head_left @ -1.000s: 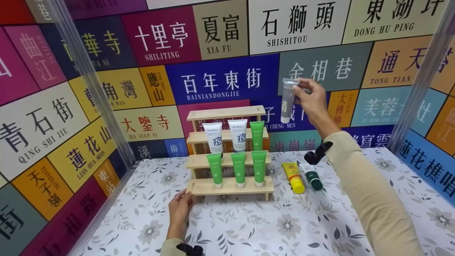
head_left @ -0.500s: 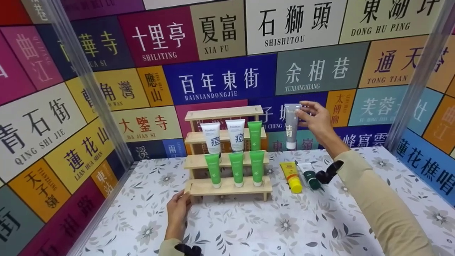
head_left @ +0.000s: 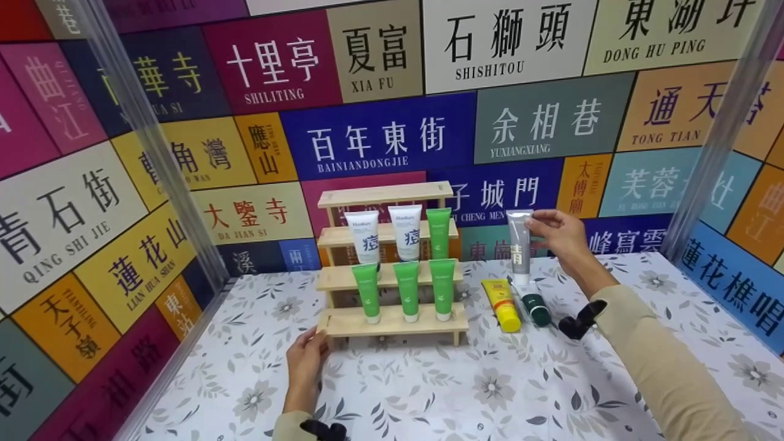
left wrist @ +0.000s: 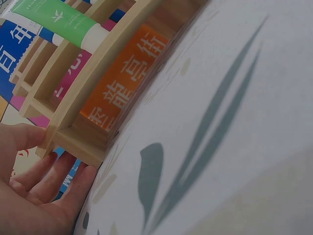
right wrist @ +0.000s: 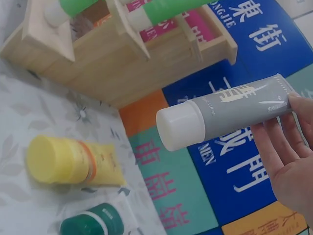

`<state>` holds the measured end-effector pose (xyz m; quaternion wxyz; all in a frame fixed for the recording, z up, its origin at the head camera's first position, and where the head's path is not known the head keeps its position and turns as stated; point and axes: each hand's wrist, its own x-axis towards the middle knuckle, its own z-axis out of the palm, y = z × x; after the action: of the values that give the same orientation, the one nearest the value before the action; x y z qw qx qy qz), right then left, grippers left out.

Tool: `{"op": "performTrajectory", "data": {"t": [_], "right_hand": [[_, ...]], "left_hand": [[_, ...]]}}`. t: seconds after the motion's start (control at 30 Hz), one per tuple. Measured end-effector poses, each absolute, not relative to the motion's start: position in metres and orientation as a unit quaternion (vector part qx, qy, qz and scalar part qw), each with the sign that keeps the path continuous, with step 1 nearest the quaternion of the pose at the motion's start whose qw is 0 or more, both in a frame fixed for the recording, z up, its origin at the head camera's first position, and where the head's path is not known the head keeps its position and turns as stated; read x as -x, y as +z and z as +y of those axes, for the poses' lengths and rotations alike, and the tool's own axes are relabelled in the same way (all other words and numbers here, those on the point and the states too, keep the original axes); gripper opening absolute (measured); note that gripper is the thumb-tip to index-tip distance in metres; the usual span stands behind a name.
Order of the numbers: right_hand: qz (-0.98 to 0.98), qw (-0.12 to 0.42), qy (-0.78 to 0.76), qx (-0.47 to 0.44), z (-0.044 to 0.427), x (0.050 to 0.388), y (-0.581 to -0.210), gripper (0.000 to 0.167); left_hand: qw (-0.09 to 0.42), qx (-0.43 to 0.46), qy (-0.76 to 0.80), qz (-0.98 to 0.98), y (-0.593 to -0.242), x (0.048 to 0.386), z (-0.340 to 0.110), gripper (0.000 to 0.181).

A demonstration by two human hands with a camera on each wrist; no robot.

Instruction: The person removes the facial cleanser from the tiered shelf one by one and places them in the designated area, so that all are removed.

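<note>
My right hand point(head_left: 563, 242) pinches a grey squeeze tube point(head_left: 519, 248) by its flat end. The tube hangs upright, white cap point(right wrist: 181, 126) down, behind the lying tubes and right of the wooden tiered rack point(head_left: 395, 321). My left hand point(head_left: 305, 361) grips the rack's front left corner, thumb and fingers around the lowest step's end point(left wrist: 80, 142). Several green tubes point(head_left: 409, 291) and two white tubes point(head_left: 404, 233) stand cap-down on the rack's steps; its top step point(head_left: 384, 193) bears nothing.
On the table point(head_left: 429, 392), right of the rack, lie a yellow tube point(head_left: 502, 306) and a white-and-dark-green tube point(head_left: 536, 306), side by side. Behind the table rises a wall of coloured, lettered panels point(head_left: 380, 135). Clear upright strips point(head_left: 162, 147) stand at the corners.
My right hand has lowered the grey tube from high before the wall to just above the table's back, shifting slightly right. The left hand stays on the rack.
</note>
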<state>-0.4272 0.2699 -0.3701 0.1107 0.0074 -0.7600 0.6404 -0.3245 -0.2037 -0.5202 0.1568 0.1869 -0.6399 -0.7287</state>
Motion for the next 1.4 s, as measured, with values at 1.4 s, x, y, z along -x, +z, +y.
{"op": "performTrajectory", "data": {"t": [1.4], "right_hand": [[-0.662, 0.061, 0.724, 0.183, 0.338, 0.434, -0.474, 0.048]], "left_hand": [[0.163, -0.172, -0.733, -0.638, -0.52, 0.324, -0.204, 0.044]]}}
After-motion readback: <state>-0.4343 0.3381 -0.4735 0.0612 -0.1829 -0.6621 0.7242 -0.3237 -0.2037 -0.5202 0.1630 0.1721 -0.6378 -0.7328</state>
